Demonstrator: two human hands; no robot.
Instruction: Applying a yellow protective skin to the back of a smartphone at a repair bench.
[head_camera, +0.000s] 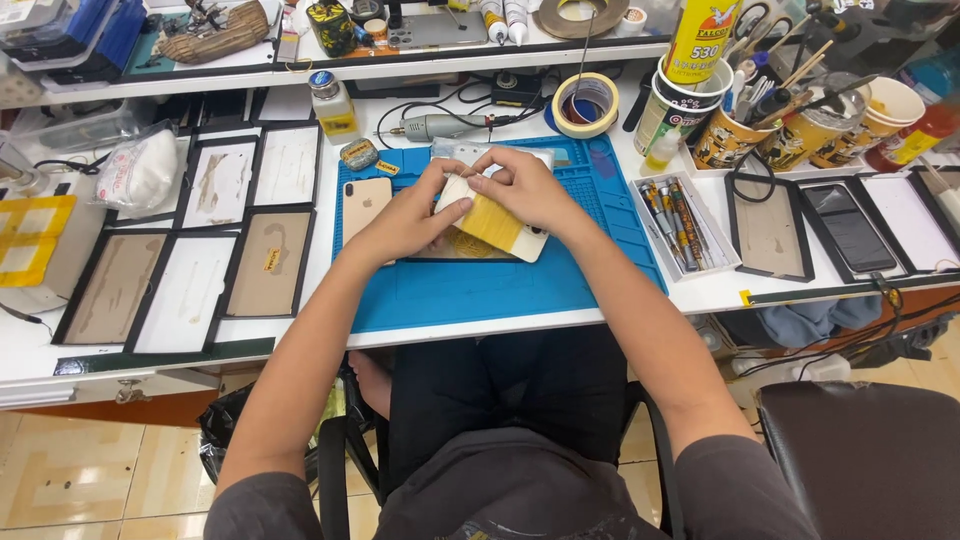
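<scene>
Both hands meet over a blue work mat (500, 285). My left hand (405, 220) and my right hand (525, 190) together grip a flat phone-shaped part (492, 225) covered with a yellow and white film, tilted above the mat. The fingertips of both hands pinch its upper edge. A gold phone (363, 205) lies face down on the mat just left of my left hand. Another pale flat part (470, 152) lies behind the hands, mostly hidden.
Several framed screen panels (190, 260) lie at the left, more (850, 225) at the right. A tray of tools (680, 220), cups of tools (790, 120), a tape roll (585, 105), a small bottle (333, 105) and a rotary tool (435, 127) stand behind the mat.
</scene>
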